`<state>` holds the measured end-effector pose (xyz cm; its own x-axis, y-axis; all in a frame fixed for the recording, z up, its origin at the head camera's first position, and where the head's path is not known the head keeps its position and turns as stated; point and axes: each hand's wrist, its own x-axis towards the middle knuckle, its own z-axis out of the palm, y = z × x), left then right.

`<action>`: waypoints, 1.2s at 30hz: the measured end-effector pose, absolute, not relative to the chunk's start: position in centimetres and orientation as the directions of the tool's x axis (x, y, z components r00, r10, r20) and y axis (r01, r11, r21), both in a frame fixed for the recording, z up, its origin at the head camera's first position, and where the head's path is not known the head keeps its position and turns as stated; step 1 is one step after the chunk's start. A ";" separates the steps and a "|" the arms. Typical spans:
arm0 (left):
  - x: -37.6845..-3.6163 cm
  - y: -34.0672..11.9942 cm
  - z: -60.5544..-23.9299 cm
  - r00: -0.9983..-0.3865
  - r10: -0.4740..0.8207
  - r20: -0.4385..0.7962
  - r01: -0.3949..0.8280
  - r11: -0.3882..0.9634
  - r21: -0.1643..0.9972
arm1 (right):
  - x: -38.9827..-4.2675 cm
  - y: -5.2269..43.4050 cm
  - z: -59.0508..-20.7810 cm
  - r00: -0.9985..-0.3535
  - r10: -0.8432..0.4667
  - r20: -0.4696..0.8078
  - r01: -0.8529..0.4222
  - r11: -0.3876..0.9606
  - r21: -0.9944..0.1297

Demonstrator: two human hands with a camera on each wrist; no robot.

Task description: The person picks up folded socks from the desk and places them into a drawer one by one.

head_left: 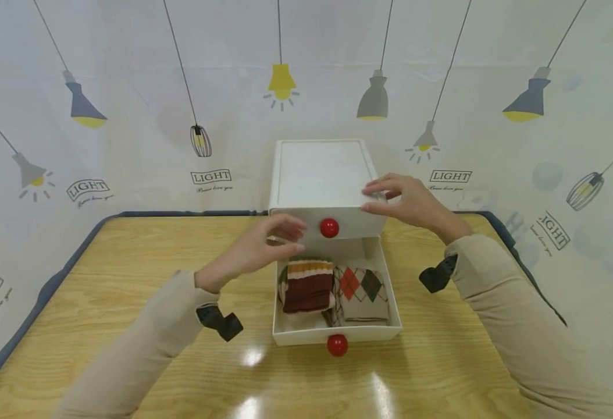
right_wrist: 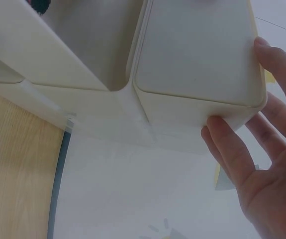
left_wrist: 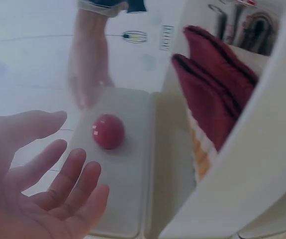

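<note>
A small white two-drawer chest [head_left: 322, 174] stands at the back of the table, its upper drawer [left_wrist: 123, 194] closed behind a red knob [head_left: 329, 227]. Pulled out below it, the lower drawer [head_left: 306, 336] holds folded maroon socks with orange and cream bands [head_left: 309, 291] on the left. Beside them lie folded beige argyle socks [head_left: 366, 295]. My left hand [head_left: 264, 241] hovers at the chest's front left, palm toward the knob, fingers loosely bent and holding nothing. At the front right top corner, my right hand [head_left: 406, 201] touches the chest with spread, fairly straight fingers.
The wooden table [head_left: 181, 349] reaches to a dark edge along the back. Behind it hangs a pale cloth [head_left: 327, 35] printed with lamps. A second red knob [head_left: 337, 345] sticks out from the lower drawer's front. Black wrist cameras [head_left: 220, 322] sit on both sleeves.
</note>
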<state>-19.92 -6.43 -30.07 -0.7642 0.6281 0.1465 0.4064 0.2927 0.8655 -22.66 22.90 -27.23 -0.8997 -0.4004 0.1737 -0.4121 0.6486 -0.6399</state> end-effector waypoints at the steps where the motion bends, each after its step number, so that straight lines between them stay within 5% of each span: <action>1: -19.7 -6.6 -29.9 -0.765 0.624 0.161 0.406 0.274 0.872 | -22.7 22.9 -27.2 -0.901 -0.399 0.174 -0.411 0.650 -0.639; 19: -11.5 -5.4 -32.3 -0.724 0.606 0.331 0.488 0.111 0.866 | -22.7 23.0 -27.4 -0.907 -0.387 0.169 -0.400 0.659 -0.637; 28: -7.3 -4.4 -36.3 -0.766 0.602 0.227 0.272 -0.017 0.962 | -22.6 22.9 -27.3 -0.902 -0.393 0.177 -0.408 0.649 -0.642; 36: -6.2 -4.1 -39.9 -0.834 0.516 0.193 0.223 -0.004 0.975 | -22.7 22.9 -27.5 -0.909 -0.377 0.176 -0.397 0.656 -0.642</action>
